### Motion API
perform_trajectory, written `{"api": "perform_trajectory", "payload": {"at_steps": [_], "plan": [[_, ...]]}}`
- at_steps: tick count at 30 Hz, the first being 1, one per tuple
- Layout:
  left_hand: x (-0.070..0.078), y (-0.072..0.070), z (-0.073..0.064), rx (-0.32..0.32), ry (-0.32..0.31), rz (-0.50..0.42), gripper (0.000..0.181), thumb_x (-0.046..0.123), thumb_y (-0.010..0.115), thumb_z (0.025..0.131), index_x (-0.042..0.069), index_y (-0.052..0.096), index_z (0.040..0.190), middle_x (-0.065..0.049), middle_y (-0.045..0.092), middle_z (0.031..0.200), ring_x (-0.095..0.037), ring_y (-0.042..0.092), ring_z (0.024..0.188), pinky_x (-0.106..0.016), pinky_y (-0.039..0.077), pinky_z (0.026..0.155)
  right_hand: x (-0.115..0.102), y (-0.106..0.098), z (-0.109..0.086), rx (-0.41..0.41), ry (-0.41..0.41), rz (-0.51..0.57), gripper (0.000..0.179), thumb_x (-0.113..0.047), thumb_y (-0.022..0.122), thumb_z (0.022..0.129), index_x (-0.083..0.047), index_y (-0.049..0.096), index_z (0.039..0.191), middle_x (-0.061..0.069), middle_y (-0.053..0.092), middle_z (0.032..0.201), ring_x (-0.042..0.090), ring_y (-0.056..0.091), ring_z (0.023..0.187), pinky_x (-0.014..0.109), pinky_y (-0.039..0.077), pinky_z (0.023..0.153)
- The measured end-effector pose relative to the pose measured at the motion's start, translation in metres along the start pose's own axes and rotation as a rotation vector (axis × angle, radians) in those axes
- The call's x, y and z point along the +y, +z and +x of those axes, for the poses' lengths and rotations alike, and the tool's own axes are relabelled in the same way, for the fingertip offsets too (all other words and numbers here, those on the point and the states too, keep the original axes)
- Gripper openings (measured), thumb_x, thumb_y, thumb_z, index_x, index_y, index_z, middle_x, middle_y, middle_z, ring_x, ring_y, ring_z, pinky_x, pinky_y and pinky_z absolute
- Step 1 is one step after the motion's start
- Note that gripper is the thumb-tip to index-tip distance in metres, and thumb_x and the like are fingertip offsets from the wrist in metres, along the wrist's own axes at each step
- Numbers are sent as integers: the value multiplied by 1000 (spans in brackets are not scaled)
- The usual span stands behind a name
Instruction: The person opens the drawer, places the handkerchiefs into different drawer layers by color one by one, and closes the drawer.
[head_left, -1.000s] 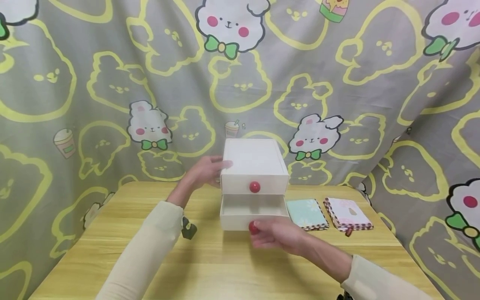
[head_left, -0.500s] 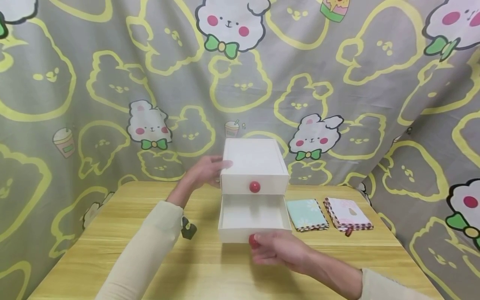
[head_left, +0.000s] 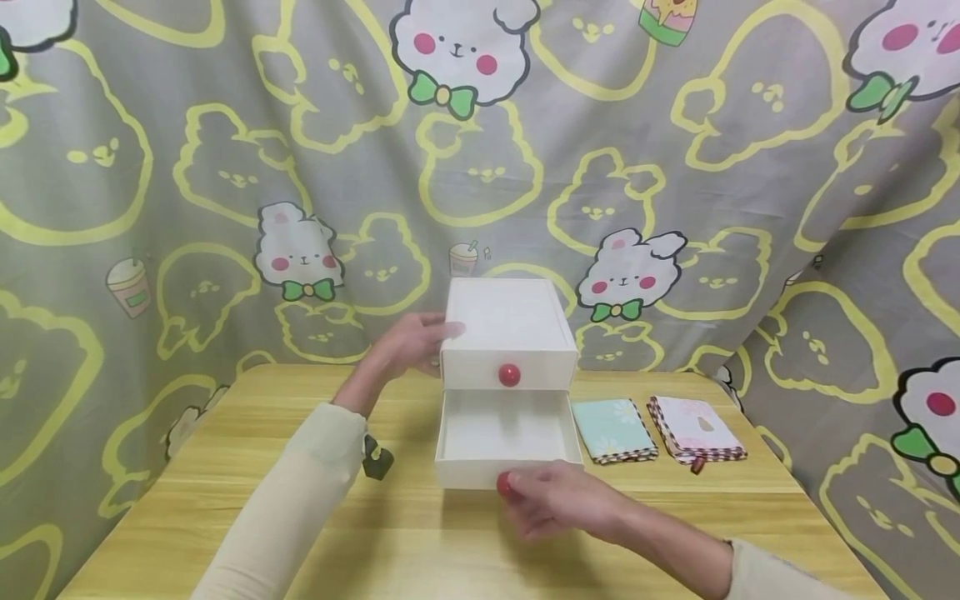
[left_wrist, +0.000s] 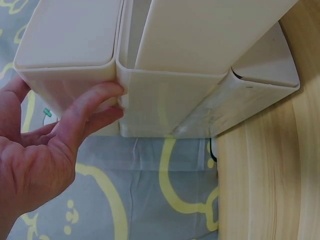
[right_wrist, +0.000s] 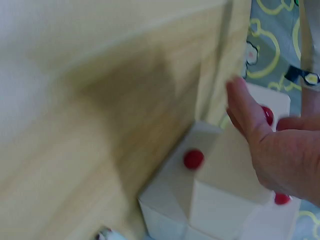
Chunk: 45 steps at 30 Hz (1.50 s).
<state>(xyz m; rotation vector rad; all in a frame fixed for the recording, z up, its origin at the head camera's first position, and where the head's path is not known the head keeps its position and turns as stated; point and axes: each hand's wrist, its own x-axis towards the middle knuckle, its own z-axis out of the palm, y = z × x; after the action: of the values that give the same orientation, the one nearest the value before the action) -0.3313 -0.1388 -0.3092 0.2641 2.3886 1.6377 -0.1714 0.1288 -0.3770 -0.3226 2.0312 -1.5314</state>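
A white drawer cabinet [head_left: 510, 312] with red knobs stands on the table, its middle drawer [head_left: 508, 433] pulled out and bare inside. My left hand [head_left: 408, 342] grips the cabinet's upper left side, thumb on the top edge. In the left wrist view, its fingers [left_wrist: 107, 92] press the side wall near a seam. My right hand [head_left: 562, 500] is at the pulled-out drawer's red knob [head_left: 506, 485], with the thumb side still close against it. The right wrist view is blurred and shows this hand [right_wrist: 285, 155] with straight fingers spread from the thumb, a red knob visible in the gap.
To the cabinet's right lie a folded mint-green cloth [head_left: 615, 429] and a folded white-and-pink cloth [head_left: 696, 427] with checked edges. A patterned curtain [head_left: 487, 167] hangs behind the wooden table [head_left: 420, 542]. The lowest drawer's knob [right_wrist: 194, 159] shows in the right wrist view.
The middle drawer has slid further out toward me, with my right hand moving along at its knob; lately it has almost stopped and the right fingers have loosened. My left hand stays put.
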Motion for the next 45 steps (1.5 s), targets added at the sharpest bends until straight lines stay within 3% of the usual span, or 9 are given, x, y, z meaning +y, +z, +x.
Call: {"api": "perform_trajectory", "payload": {"at_steps": [6, 12, 18, 25, 31, 35, 38, 41, 45], "plan": [[0, -1, -1, -2, 2, -1, 73, 43, 67, 97, 10, 39, 156, -21, 61, 140, -41, 61, 125, -45, 65, 80, -20, -15, -6, -89, 36, -245, 40, -34, 57, 104, 2, 73, 104, 14, 74, 88, 33, 74, 82, 43, 66, 74], [-1, -2, -1, 0, -11, -10, 73, 44, 67, 97, 11, 39, 156, -21, 61, 139, -40, 61, 125, -45, 65, 80, -48, -41, -10, -144, 18, -317, 35, -28, 57, 104, 2, 74, 97, 13, 74, 84, 25, 72, 78, 41, 66, 74], [-2, -2, -2, 7, -20, -14, 73, 44, 67, 97, 12, 39, 156, -20, 61, 139, -40, 61, 126, -45, 65, 80, -69, -71, -15, -84, -55, -360, 36, -28, 56, 104, 5, 69, 110, 17, 73, 95, 26, 71, 83, 38, 65, 76], [-3, -3, 0, 1, -23, -37, 73, 41, 68, 97, 13, 39, 157, -20, 62, 138, -40, 62, 125, -45, 65, 80, -81, -103, -20, 36, -68, -400, 41, -33, 57, 104, 3, 63, 121, 16, 70, 103, 26, 70, 91, 36, 64, 83], [-3, -3, 0, 2, -32, -56, 74, 41, 69, 96, 12, 37, 157, -20, 61, 139, -40, 61, 126, -46, 65, 82, -75, -142, -21, 123, -87, -342, 56, -34, 54, 106, 10, 49, 141, 22, 66, 118, 26, 70, 102, 34, 62, 90], [-4, -1, 1, 12, -43, -53, 77, 42, 70, 95, 12, 37, 157, -21, 61, 140, -40, 61, 127, -46, 65, 82, -61, -170, -21, 172, -103, -297, 69, -38, 50, 107, 9, 30, 154, 32, 55, 139, 33, 66, 118, 35, 59, 99], [-4, 0, 1, 14, -46, -47, 77, 42, 70, 95, 12, 37, 158, -21, 60, 141, -40, 60, 127, -46, 65, 81, -52, -188, -22, 200, -115, -280, 71, -40, 48, 108, 6, 26, 157, 35, 45, 148, 37, 60, 127, 36, 57, 103], [-4, 1, 2, 12, -47, -43, 77, 42, 70, 95, 12, 37, 157, -21, 60, 141, -40, 60, 128, -45, 65, 81, -43, -204, -24, 241, -116, -258, 72, -41, 48, 108, 5, 25, 158, 35, 38, 154, 28, 62, 126, 35, 56, 104], [-4, 3, 2, 6, -38, -36, 77, 44, 70, 95, 13, 37, 157, -20, 61, 140, -39, 61, 126, -44, 65, 80, -27, -226, -27, 300, -117, -230, 72, -39, 46, 108, 6, 20, 158, 35, 30, 158, 1, 64, 110, 27, 56, 102]]}}
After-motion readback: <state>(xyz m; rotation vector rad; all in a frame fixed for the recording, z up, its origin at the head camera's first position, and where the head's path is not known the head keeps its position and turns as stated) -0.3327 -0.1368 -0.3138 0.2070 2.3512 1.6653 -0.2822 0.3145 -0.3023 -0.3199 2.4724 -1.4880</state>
